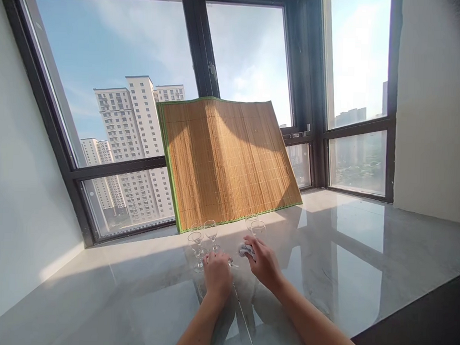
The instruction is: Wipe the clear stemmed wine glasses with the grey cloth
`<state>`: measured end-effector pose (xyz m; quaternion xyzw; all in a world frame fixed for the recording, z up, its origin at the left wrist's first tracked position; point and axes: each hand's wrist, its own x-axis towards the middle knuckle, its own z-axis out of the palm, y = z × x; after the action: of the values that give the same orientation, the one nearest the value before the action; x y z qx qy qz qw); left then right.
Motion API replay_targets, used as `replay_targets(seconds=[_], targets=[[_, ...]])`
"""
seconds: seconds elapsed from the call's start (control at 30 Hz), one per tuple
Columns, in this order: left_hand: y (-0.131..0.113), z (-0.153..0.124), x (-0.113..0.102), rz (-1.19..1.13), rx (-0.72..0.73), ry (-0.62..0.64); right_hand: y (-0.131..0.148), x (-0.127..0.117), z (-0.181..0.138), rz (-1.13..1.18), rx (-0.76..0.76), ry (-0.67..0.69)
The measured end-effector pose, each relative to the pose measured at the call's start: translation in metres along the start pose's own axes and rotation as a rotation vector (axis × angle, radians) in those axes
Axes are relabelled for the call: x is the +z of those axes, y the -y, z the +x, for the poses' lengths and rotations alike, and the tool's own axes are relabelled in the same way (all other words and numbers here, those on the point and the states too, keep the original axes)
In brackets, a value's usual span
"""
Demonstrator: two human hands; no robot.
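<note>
Several small clear stemmed glasses stand on a glossy grey marble sill (363, 257). Three glasses (203, 237) cluster just ahead of my left hand (216, 275). Two more glasses (254, 224) stand ahead of my right hand (263, 261). My left hand rests knuckles up, its fingers curled; what they hold I cannot make out. My right hand's fingers are closed around a small grey cloth-like wad (246, 251).
A bamboo mat (226, 162) with green edging leans against the window behind the glasses. Dark window frames (198, 45) run along the back, white walls stand left and right, and a dark edge (417, 320) bounds the sill at the lower right.
</note>
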<state>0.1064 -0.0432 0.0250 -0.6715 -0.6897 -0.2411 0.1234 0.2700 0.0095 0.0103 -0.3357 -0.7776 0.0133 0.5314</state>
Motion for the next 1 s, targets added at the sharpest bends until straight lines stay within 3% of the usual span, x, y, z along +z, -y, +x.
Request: replay_targets(seconds=[0.17,0.4,0.6,0.83,1.0], targets=[[0.002,0.003,0.002,-0.109,-0.103,-0.059,-0.008,0.000,0.001,0.013,0.117,-0.015],[0.015,0.007,0.006,-0.130,-0.196,-0.009,-0.009,0.006,0.006,0.461,0.298,0.031],[0.020,0.008,0.008,-0.063,-0.221,-0.057,0.000,-0.002,0.009,0.607,0.364,-0.037],[-0.002,0.002,0.004,0.002,-0.064,0.015,-0.003,0.010,0.005,0.615,0.394,0.076],[-0.009,-0.002,-0.002,-0.033,-0.025,0.061,0.001,-0.002,0.008,0.882,0.531,0.137]])
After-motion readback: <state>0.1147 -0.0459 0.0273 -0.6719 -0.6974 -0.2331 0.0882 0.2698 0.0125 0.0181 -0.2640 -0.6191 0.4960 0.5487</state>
